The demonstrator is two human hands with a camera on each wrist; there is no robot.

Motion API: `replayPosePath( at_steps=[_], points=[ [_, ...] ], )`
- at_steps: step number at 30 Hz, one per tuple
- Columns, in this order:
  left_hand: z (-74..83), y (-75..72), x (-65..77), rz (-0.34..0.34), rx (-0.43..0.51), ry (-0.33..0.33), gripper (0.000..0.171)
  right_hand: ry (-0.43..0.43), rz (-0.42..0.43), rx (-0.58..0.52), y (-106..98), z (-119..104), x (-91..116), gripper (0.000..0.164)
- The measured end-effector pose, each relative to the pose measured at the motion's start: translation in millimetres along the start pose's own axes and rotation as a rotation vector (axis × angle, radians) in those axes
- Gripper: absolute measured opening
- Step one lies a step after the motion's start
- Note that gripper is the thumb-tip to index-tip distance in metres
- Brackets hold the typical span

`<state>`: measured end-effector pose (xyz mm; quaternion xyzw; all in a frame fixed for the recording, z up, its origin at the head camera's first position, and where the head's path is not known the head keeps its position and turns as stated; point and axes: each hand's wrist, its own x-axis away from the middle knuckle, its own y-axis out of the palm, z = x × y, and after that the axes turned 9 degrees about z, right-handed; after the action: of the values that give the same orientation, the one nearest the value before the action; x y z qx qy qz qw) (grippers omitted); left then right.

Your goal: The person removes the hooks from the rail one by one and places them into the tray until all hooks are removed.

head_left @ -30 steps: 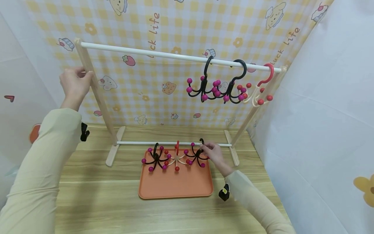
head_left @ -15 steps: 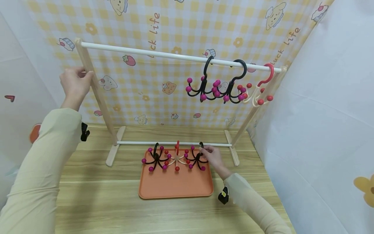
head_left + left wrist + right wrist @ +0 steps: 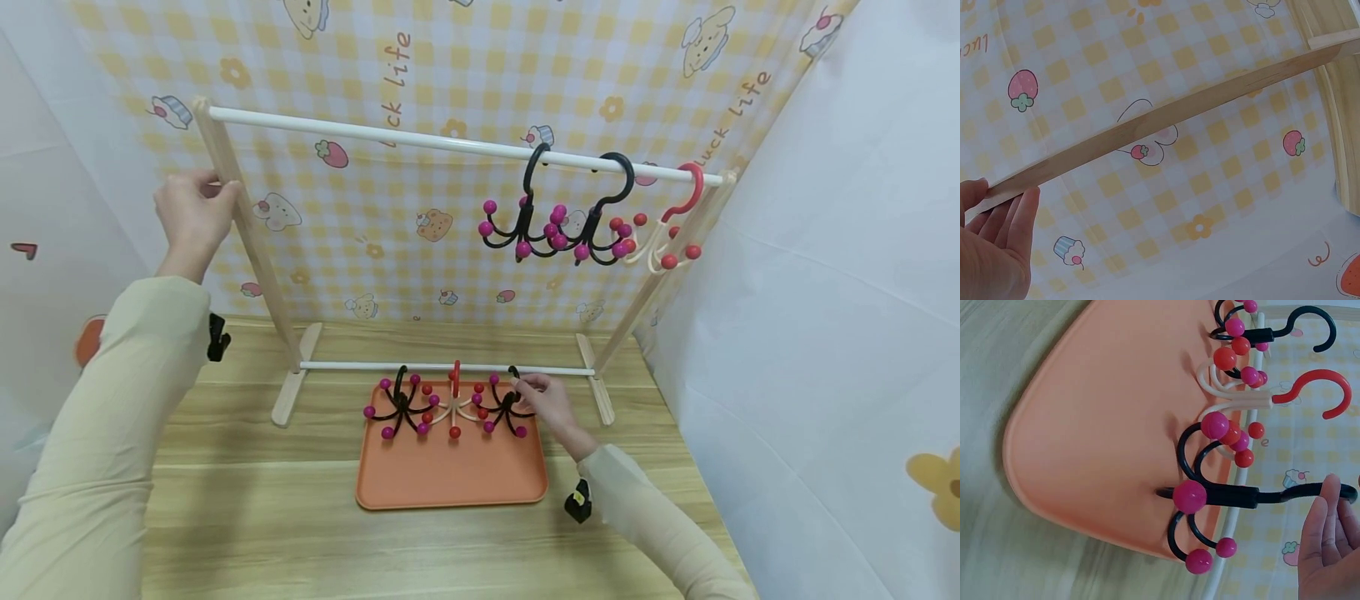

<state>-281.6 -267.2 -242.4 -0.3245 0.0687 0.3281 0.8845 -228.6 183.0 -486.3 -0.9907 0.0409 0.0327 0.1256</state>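
From the head camera, you work at a pale wood-grain table (image 3: 450, 550), with a yellow-checked cloth (image 3: 330, 58) printed with cartoon animals, cakes and strawberries behind it and a white sheet (image 3: 840, 300) along the right side. A rack stands near the cloth; your left hand (image 3: 193, 218) pinches its left post (image 3: 262, 267) below the top rail (image 3: 360, 133). On that rail, toward the right end, hang two black hangers (image 3: 591, 223) with pink balls and, nearest the right post (image 3: 637, 317), a red-and-cream hanger (image 3: 682, 204). An orange tray (image 3: 450, 475) sits on the table just in front of the lower rail (image 3: 348, 367), with three more hangers in a row along its far edge. Your right hand (image 3: 551, 404) holds the hook of the rightmost black one (image 3: 510, 402), whose arms are at the tray. In the left wrist view, your thumb and fingers close on either side of the post, which slants across the cloth toward the table. In the right wrist view, your fingers pinch that black hook near its curve, the checked cloth beyond, the tray's rounded corner and bare wood grain opposite.
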Motion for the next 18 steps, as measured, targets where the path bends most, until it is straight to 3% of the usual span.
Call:
replayPosePath(
  at_steps=[3, 5, 7, 8, 9, 11, 12, 15, 16, 18],
  points=[
    [0.6, -0.1, -0.2, -0.001, 0.002, -0.005, 0.044, -0.028, 0.005, 0.007, -7, 23, -15, 0.029],
    [0.1, 0.2, -0.8, -0.005, 0.002, -0.008, 0.044, -0.05, 0.022, 0.023, -11, 17, -16, 0.028],
    [-0.4, 0.3, -1.3, -0.009, -0.001, -0.013, 0.044, -0.038, 0.062, 0.068, -14, 27, -27, 0.029],
    [-0.8, 0.3, -1.6, -0.012, -0.004, -0.015, 0.044, -0.007, 0.084, 0.101, -15, 22, -30, 0.031],
    [-0.8, 0.4, -1.8, -0.013, -0.004, -0.016, 0.044, -0.02, 0.098, 0.108, -17, 38, -41, 0.032],
    [-0.9, 0.3, -1.7, -0.014, -0.009, -0.015, 0.044, -0.005, 0.123, 0.123, -20, 24, -41, 0.035],
    [-0.4, 0.3, -1.6, -0.013, -0.014, -0.013, 0.044, -0.013, 0.123, 0.109, -23, 34, -51, 0.035],
    [0.9, 0.3, -1.3, -0.005, -0.018, -0.009, 0.044, -0.058, 0.131, 0.078, -25, -14, -38, 0.033],
    [1.0, 0.3, -1.1, -0.004, -0.02, -0.008, 0.044, -0.047, 0.13, 0.07, -25, -44, -27, 0.032],
    [1.4, 0.2, -1.1, -0.002, -0.023, -0.007, 0.043, -0.061, 0.136, 0.057, -28, -53, -31, 0.031]
  ],
)
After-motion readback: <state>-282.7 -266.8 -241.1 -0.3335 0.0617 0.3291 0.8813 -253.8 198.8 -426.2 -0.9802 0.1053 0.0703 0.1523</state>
